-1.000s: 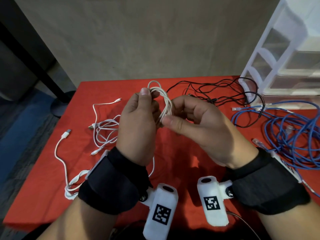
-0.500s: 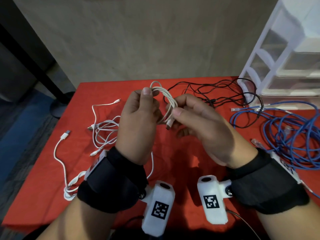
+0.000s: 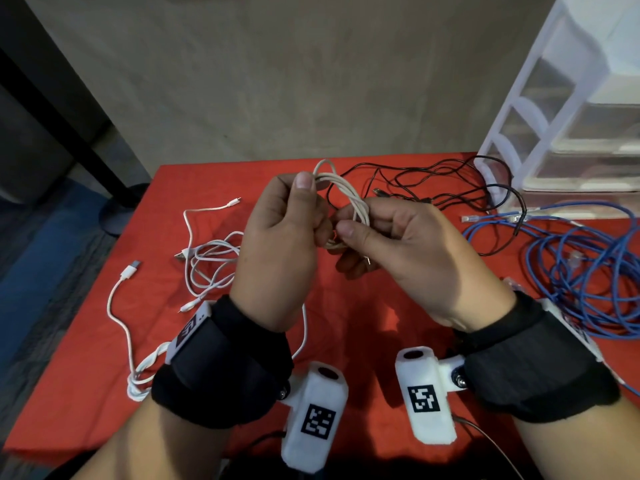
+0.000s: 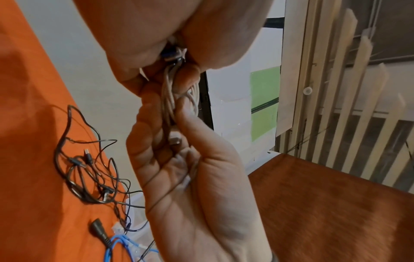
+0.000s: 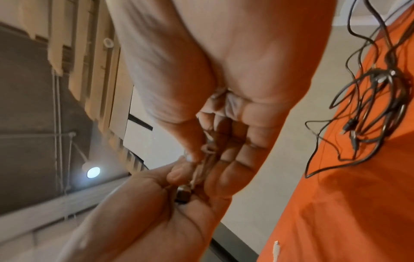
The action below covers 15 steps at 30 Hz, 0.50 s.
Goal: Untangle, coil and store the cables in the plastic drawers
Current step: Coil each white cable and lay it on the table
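Cable coil (image 3: 341, 192) now sits pinched between our left hand (image 3: 280, 251) and right hand (image 3: 408, 251), plug newly tucked in, nearly drawer-ready.

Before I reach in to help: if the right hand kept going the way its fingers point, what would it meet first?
Probably the left hand, already touching around the coiled white cable the right hand pinches.

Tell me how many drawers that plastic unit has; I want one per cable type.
3 drawers can be made out in the plastic unit at the table's far right corner, stacked: upper, middle, lower. The frame edge crops the unit, so more may be hidden.
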### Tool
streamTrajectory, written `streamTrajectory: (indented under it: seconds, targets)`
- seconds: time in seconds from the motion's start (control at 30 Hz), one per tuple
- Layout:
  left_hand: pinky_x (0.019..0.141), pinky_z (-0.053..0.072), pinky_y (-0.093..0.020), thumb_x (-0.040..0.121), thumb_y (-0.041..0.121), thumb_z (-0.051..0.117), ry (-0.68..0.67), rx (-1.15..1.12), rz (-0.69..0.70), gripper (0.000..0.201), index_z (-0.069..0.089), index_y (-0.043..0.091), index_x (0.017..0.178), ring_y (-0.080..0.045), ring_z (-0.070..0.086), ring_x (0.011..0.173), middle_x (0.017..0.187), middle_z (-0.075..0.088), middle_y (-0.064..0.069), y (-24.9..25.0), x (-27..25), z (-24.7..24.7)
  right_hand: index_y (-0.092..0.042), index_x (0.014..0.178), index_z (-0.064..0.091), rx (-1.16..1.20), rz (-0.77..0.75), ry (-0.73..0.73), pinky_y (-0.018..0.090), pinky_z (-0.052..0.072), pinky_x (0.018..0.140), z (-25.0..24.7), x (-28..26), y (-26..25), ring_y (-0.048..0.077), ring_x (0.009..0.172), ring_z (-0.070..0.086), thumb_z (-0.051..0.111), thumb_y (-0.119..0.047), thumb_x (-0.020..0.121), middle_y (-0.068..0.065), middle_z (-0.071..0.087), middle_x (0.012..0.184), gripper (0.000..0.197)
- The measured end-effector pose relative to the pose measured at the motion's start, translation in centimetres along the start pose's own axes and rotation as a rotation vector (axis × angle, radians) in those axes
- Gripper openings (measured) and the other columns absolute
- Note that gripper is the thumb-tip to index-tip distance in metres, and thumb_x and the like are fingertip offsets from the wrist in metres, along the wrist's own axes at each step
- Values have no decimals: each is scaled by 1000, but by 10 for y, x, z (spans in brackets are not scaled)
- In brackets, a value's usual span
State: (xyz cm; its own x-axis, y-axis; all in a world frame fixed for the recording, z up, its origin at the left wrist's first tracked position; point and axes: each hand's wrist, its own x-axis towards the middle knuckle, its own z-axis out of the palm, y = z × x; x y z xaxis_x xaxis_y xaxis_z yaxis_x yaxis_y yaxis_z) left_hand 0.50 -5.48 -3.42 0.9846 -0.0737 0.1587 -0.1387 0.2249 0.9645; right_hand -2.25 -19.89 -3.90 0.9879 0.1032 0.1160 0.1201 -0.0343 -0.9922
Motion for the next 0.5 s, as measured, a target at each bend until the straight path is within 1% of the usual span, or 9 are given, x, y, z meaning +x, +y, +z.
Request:
streamTrajectory:
  seconds: [0.07,0.1,0.17,0.23,0.27,0.3,0.37,0.47,0.5]
  targets:
    - [59,39,-31,109,22,42,-13,-19,-59,24,56,5,101,-14,41,57,64,44,2,2,1,-4,4,101,68,-7,-1,19,36,58,61,1,-1,1,17,66,63,58,-13,102,20,70,85,21]
    - [62,42,-33,108,26,44,-29,-33,-111,26,59,5,101,-15,44,58,64,45,0,4,3,-6,5,101,68,-14,-2,36,36,59,60,0,0,1,17,66,63,57,-14,102,23,67,81,21]
    - [68,48,-34,102,46,48,-87,-37,-244,41,66,10,94,-18,53,59,62,48,-1,12,8,-12,2,99,69,-66,-20,58,38,59,59,-1,1,1,22,65,63,58,-11,102,31,63,81,18]
    - [73,53,-35,92,64,49,-139,14,-336,53,67,16,80,-21,60,61,58,53,-1,17,12,-17,-1,96,71,-164,-46,38,49,59,61,-5,2,0,33,65,65,59,-13,102,30,65,81,18]
    - [75,54,-35,92,65,49,-158,38,-359,53,65,17,76,-20,61,61,57,53,-1,18,13,-18,-3,93,71,-220,-58,22,55,58,62,-6,2,0,38,66,67,60,-16,102,28,67,81,19]
    - [75,54,-35,96,60,47,-174,49,-378,51,64,16,74,-19,61,60,55,53,-1,19,14,-20,-5,91,70,-271,-70,10,58,56,63,-7,1,1,40,67,67,60,-19,102,26,68,79,20]
    - [74,54,-34,101,50,45,-204,34,-412,48,62,15,74,-17,60,58,55,49,-1,20,14,-22,-9,89,71,-322,-78,9,59,53,62,-9,1,3,39,66,67,60,-23,101,22,68,76,21]
    - [70,56,-32,93,60,45,-245,9,-438,53,63,14,74,-19,61,60,59,49,-2,24,14,-24,-9,92,72,-329,-68,20,59,54,61,-9,2,4,39,67,68,60,-26,99,20,70,77,21]
    - [69,56,-32,94,58,47,-244,21,-419,50,63,14,76,-18,62,59,59,49,-1,24,14,-24,-8,92,72,-323,-66,14,58,55,62,-9,2,4,39,67,69,61,-24,100,21,71,78,21]
